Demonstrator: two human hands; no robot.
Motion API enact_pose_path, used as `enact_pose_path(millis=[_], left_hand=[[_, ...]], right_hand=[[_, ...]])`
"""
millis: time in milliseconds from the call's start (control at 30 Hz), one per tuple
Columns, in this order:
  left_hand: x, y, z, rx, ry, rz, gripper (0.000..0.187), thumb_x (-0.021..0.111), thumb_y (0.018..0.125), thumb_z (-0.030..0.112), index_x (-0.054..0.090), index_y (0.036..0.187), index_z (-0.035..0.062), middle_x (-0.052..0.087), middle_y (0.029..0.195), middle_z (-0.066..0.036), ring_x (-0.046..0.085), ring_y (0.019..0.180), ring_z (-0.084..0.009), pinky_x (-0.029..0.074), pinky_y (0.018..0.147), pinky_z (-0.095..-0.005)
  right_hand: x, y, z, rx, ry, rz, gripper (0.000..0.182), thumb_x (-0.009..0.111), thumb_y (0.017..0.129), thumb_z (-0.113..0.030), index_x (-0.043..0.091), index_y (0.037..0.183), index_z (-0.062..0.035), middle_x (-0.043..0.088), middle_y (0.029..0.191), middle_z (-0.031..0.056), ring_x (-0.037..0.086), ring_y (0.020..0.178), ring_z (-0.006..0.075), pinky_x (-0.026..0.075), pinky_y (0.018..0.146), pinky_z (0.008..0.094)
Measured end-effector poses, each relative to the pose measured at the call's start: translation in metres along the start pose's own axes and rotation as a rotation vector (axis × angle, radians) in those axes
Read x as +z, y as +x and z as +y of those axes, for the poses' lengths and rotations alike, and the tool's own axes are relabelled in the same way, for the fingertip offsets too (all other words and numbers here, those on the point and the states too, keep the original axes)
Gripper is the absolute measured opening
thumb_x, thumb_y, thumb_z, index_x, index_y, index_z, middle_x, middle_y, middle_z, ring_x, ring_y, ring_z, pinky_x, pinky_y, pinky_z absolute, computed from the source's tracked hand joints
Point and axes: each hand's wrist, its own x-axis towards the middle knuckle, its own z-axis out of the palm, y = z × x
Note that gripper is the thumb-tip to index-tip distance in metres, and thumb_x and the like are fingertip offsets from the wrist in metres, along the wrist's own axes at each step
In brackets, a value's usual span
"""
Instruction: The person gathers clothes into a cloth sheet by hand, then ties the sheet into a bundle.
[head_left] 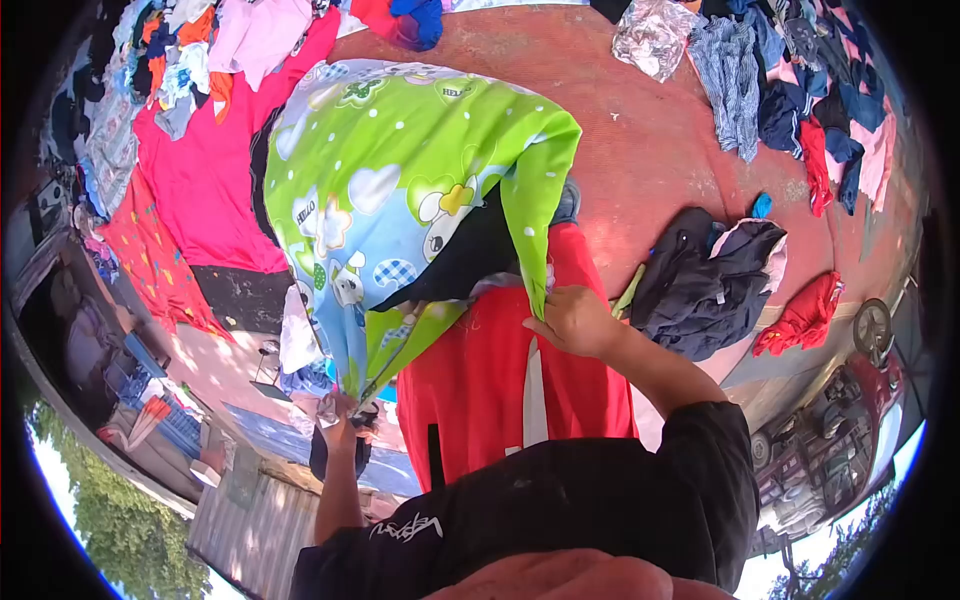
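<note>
A large green and light-blue cloth (430,150), printed with white hearts, cartoon rabbits and the word HELLO, is stretched out in front of me, with a black patch showing under its fold. My left hand (336,408) is closed around its gathered lower-left corner, where the edge runs down in a narrow strip. At the right edge, my right hand (575,320) pinches the hanging border of the same cloth. The near edge sags between my hands, over red trousers (480,370).
A bright pink cloth (205,180) lies at left, beside a red patterned cloth (155,255). Clothes are heaped at upper left and upper right (725,75). Dark garments (710,280) and a red garment (803,315) lie on the reddish ground (640,170). A motor vehicle (835,420) stands at right.
</note>
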Motion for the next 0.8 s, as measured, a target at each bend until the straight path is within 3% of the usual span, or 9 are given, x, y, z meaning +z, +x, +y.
enact_pose_path(millis=[67, 200, 300, 333, 400, 467, 567, 667, 800], left_hand=[[0.033, -0.009, 0.050, -0.005, -0.002, -0.002, 0.029, 0.051, 0.100, 0.018, 0.059, 0.076, 0.0036, 0.061, 0.077, -0.005, 0.058, 0.076, -0.0164, 0.045, 0.072, -0.0341], [-0.005, -0.001, 0.032, 0.009, -0.189, 0.184, 0.039, 0.047, 0.103, 0.030, 0.057, 0.075, 0.0046, 0.058, 0.076, -0.003, 0.054, 0.078, -0.0162, 0.042, 0.080, -0.0318], [-0.017, 0.011, 0.038, -0.175, -0.481, 0.399, 0.046, 0.045, 0.105, 0.036, 0.057, 0.075, 0.0042, 0.058, 0.077, -0.004, 0.055, 0.080, -0.0179, 0.042, 0.085, -0.0329], [-0.023, 0.019, 0.006, -0.204, -0.503, 0.435, 0.043, 0.044, 0.105, 0.031, 0.058, 0.075, 0.0026, 0.058, 0.077, -0.004, 0.054, 0.079, -0.0169, 0.043, 0.084, -0.0350], [-0.039, 0.020, 0.017, -0.175, -0.515, 0.428, 0.047, 0.041, 0.106, 0.036, 0.058, 0.077, 0.0030, 0.060, 0.080, -0.007, 0.057, 0.083, -0.0187, 0.044, 0.088, -0.0356], [-0.056, -0.002, 0.018, -0.200, -0.464, 0.462, 0.047, 0.040, 0.107, 0.037, 0.054, 0.076, 0.0038, 0.060, 0.080, -0.008, 0.057, 0.083, -0.0201, 0.045, 0.087, -0.0361], [-0.040, -0.008, 0.016, -0.234, -0.455, 0.435, 0.044, 0.040, 0.107, 0.035, 0.046, 0.074, 0.0062, 0.058, 0.077, -0.008, 0.058, 0.084, -0.0218, 0.045, 0.088, -0.0381], [-0.015, -0.001, 0.018, -0.254, -0.433, 0.349, 0.042, 0.038, 0.108, 0.033, 0.039, 0.074, 0.0081, 0.057, 0.079, -0.008, 0.059, 0.085, -0.0229, 0.045, 0.089, -0.0385], [-0.009, -0.004, 0.011, -0.227, -0.378, 0.333, 0.040, 0.036, 0.108, 0.033, 0.037, 0.076, 0.0094, 0.056, 0.078, -0.009, 0.058, 0.086, -0.0233, 0.044, 0.091, -0.0394]], right_hand=[[-0.075, -0.012, -0.006, -0.099, -0.019, 0.246, 0.024, 0.071, 0.084, -0.018, 0.057, 0.071, -0.0038, 0.057, 0.067, 0.0130, 0.056, 0.060, 0.0333, 0.046, 0.056, 0.0436], [-0.155, -0.104, 0.065, 0.429, -0.357, 0.696, 0.021, 0.057, 0.096, -0.013, 0.062, 0.081, 0.0019, 0.056, 0.065, 0.0174, 0.055, 0.059, 0.0368, 0.041, 0.055, 0.0447], [-0.080, -0.242, 0.246, 1.170, -0.280, 0.742, 0.038, 0.049, 0.098, -0.030, 0.067, 0.088, 0.0014, 0.069, 0.088, 0.0235, 0.066, 0.082, 0.0417, 0.049, 0.073, 0.0507], [-0.052, -0.264, 0.275, 1.331, -0.498, 0.415, 0.032, 0.052, 0.094, -0.026, 0.068, 0.092, 0.0022, 0.069, 0.098, 0.0244, 0.066, 0.094, 0.0423, 0.050, 0.084, 0.0511], [0.018, -0.213, 0.268, 1.260, -0.416, 0.559, 0.033, 0.064, 0.085, -0.027, 0.067, 0.100, 0.0018, 0.068, 0.105, 0.0246, 0.066, 0.100, 0.0410, 0.051, 0.088, 0.0474], [0.071, -0.104, 0.236, 1.117, -0.180, 0.305, 0.028, 0.060, 0.085, -0.026, 0.071, 0.098, -0.0036, 0.070, 0.095, 0.0212, 0.067, 0.092, 0.0397, 0.052, 0.083, 0.0473], [0.184, 0.000, 0.246, 0.943, 0.361, 0.300, 0.029, 0.061, 0.085, -0.030, 0.074, 0.096, -0.0053, 0.071, 0.084, 0.0187, 0.071, 0.081, 0.0324, 0.055, 0.076, 0.0424], [0.216, 0.095, 0.204, 1.043, 0.708, 0.334, 0.024, 0.069, 0.084, -0.025, 0.075, 0.095, -0.0038, 0.072, 0.074, 0.0099, 0.071, 0.066, 0.0177, 0.055, 0.059, 0.0316], [0.238, 0.190, 0.175, 1.141, 0.839, 0.411, 0.027, 0.070, 0.086, -0.028, 0.071, 0.087, -0.0014, 0.062, 0.067, 0.0033, 0.052, 0.049, 0.0117, 0.042, 0.043, 0.0275]])
